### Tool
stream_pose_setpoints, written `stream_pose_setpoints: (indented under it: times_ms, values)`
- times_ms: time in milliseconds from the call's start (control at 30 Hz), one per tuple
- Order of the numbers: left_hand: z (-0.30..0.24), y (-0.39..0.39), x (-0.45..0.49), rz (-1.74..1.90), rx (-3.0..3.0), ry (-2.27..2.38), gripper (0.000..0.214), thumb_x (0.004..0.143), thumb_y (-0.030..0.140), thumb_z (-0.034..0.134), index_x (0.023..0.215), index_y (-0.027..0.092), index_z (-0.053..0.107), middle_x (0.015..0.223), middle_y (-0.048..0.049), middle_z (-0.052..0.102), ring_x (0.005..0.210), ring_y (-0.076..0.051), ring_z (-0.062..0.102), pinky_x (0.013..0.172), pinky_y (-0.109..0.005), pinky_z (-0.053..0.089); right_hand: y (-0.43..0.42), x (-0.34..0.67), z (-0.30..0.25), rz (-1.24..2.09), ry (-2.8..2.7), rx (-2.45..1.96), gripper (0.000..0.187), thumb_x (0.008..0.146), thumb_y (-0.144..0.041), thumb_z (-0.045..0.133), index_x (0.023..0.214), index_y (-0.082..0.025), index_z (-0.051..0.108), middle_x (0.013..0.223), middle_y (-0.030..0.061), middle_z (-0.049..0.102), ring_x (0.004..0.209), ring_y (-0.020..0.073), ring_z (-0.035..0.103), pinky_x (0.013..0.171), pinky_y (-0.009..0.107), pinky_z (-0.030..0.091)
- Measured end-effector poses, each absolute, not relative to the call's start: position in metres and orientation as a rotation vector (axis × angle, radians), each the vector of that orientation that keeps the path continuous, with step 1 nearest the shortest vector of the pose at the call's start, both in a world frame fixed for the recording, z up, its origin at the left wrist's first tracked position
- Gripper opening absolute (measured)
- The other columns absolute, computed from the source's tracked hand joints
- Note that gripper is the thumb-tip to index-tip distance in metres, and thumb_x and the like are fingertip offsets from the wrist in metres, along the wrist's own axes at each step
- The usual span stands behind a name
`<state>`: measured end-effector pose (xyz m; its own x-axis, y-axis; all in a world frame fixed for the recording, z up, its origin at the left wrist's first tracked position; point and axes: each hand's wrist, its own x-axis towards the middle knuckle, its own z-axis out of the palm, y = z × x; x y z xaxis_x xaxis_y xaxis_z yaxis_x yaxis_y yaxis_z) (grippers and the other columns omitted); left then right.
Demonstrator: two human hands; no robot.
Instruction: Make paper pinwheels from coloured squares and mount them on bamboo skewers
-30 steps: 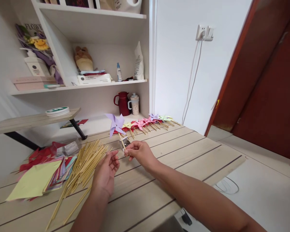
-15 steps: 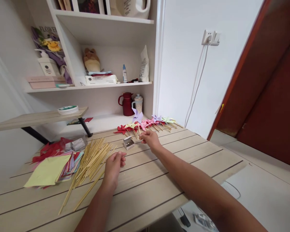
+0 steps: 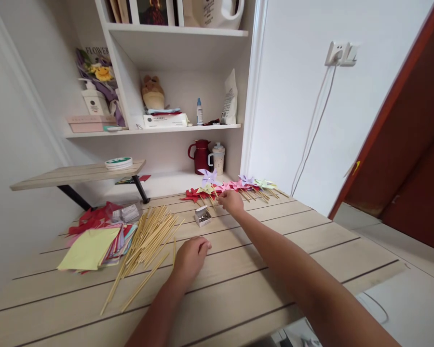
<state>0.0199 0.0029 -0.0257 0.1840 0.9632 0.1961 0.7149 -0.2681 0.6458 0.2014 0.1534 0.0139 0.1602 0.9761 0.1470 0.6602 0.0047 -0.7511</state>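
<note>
My right hand (image 3: 232,200) reaches to the far side of the wooden table (image 3: 267,250) and pinches the stick of a purple paper pinwheel (image 3: 209,177), which rests on the row of coloured pinwheels (image 3: 238,185). My left hand (image 3: 191,256) lies on the table with its fingers loosely curled and nothing in it, just right of a pile of bamboo sticks (image 3: 148,241). A small open box of pins (image 3: 203,216) stands between the two hands.
A stack of coloured paper squares (image 3: 94,241) and a clear plastic box (image 3: 128,212) lie at the left. Behind stand a red jug (image 3: 200,156) and a mug (image 3: 218,158) under white shelves. A red door (image 3: 401,144) is at the right.
My right hand carried the purple pinwheel away from me and set it on the row at the back. My left hand sank to the table. The view shifted left.
</note>
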Motion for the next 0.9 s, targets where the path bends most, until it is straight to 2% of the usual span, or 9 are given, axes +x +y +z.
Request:
stream_pose_setpoints:
  times_ms: [233, 500, 733, 900]
  values:
    - [-0.029, 0.004, 0.02, 0.829, 2.05, 1.565, 0.029, 0.092, 0.026, 0.048, 0.078, 0.02, 0.073, 0.077, -0.0044, 0.07, 0.073, -0.019, 0.061, 0.069, -0.029, 0.037, 0.163, 0.184, 0.021, 0.56, -1.717, -1.827, 0.015, 0.08, -0.027, 0.074, 0.068, -0.018, 0.073, 0.065, 0.0029, 0.075, 0.064, 0.015, 0.07, 0.062, 0.022, 0.045]
    - [-0.032, 0.004, 0.021, 0.872, 2.044, 1.512, 0.027, 0.091, 0.026, 0.05, 0.077, 0.022, 0.073, 0.083, -0.0061, 0.074, 0.082, -0.022, 0.065, 0.074, -0.03, 0.04, 0.168, 0.171, 0.015, 0.544, -1.802, -1.865, 0.018, 0.078, -0.025, 0.073, 0.062, -0.018, 0.071, 0.061, 0.0048, 0.073, 0.063, 0.0165, 0.068, 0.059, 0.022, 0.044]
    - [-0.033, 0.003, 0.021, 0.842, 2.053, 1.532, 0.027, 0.092, 0.027, 0.051, 0.08, 0.023, 0.075, 0.089, -0.0057, 0.075, 0.086, -0.021, 0.067, 0.076, -0.029, 0.042, 0.174, 0.166, 0.014, 0.507, -1.813, -1.907, 0.011, 0.071, -0.018, 0.072, 0.06, -0.016, 0.071, 0.061, 0.0063, 0.072, 0.066, 0.0189, 0.069, 0.06, 0.025, 0.044]
    - [-0.032, 0.003, 0.021, 0.818, 2.064, 1.542, 0.028, 0.093, 0.027, 0.051, 0.081, 0.023, 0.075, 0.091, -0.0061, 0.075, 0.088, -0.021, 0.067, 0.078, -0.029, 0.042, 0.174, 0.163, 0.014, 0.528, -1.795, -1.916, 0.013, 0.074, -0.022, 0.071, 0.062, -0.018, 0.071, 0.059, 0.0049, 0.072, 0.065, 0.0181, 0.069, 0.06, 0.024, 0.044]
